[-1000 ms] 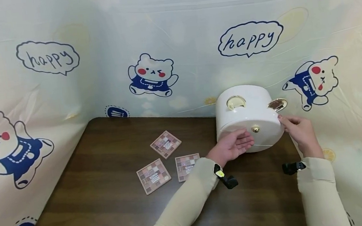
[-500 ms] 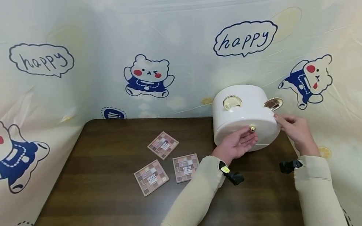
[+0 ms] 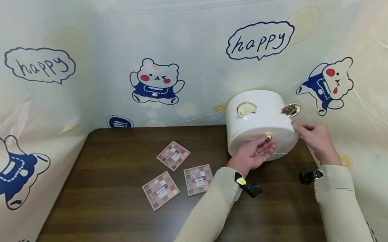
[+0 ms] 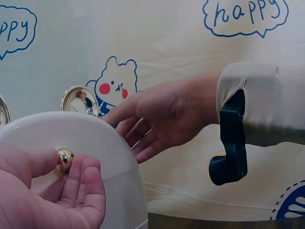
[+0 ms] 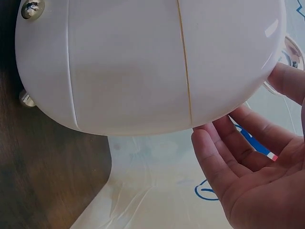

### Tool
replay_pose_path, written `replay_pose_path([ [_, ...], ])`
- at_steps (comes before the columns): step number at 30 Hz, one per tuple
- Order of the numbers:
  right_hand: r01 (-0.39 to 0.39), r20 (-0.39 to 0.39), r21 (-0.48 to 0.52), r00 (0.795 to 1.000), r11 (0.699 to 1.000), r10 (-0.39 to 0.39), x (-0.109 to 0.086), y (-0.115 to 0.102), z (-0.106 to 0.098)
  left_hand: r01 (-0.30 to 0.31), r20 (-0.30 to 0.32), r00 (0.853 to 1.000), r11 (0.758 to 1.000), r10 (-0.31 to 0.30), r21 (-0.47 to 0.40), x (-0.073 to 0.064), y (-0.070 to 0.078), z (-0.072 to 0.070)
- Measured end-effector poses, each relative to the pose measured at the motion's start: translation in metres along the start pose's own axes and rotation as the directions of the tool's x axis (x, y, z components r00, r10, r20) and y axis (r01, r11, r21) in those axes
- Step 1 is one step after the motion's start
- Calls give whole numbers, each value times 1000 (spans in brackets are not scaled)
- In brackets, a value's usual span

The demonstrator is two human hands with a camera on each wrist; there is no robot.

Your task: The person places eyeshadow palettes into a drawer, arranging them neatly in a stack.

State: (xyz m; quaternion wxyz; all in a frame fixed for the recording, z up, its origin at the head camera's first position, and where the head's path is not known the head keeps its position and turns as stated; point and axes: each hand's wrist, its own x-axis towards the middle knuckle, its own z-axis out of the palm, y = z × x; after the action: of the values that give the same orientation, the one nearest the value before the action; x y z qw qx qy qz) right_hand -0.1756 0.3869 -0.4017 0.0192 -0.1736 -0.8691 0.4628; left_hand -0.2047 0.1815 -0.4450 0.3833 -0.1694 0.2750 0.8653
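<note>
A white rounded box (image 3: 241, 128) stands at the table's back right, with two gold disc-shaped ears (image 3: 290, 110) on top. On its front is a round gold knob (image 4: 66, 160), which my left hand (image 3: 252, 156) pinches between thumb and fingers, palm turned up. My right hand (image 3: 317, 141) rests against the box's right side. In the right wrist view its thumb touches the upper edge and its fingertips lie along the curved side. A gold seam line (image 5: 186, 71) and gold feet (image 5: 33, 8) show on the box there.
Three flat square palettes (image 3: 161, 191) with printed colour grids lie on the dark wooden table (image 3: 95, 226), left of my left forearm. A printed cloth (image 3: 199, 37) hangs close behind the box and along both sides. Black wrist cameras (image 3: 250, 188) sit on both sleeves.
My left hand has moved slightly right and up, from beside the gold knob to pinching it. My right hand stays at the box's side. The head view has shifted slightly.
</note>
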Motion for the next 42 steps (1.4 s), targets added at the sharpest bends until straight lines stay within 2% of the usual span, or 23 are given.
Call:
replay_pose_path([
  [10, 28, 35, -5, 999, 1000, -28, 1, 0, -3, -5, 10, 1000, 1000, 6, -5, -6, -7, -6],
  [21, 78, 113, -95, 991, 992, -67, 5, 1, -10, 10, 22, 1000, 999, -10, 31, -21, -14, -11],
  [36, 156, 151, -174, 980, 972, -131, 12, 5, -16, 5, 24, 1000, 998, -6, 55, -27, -20, -16],
  [42, 194, 154, -175, 974, 965, -168, 11, 3, -18, 4, 29, 1000, 998, -6, 61, -33, -24, -17],
])
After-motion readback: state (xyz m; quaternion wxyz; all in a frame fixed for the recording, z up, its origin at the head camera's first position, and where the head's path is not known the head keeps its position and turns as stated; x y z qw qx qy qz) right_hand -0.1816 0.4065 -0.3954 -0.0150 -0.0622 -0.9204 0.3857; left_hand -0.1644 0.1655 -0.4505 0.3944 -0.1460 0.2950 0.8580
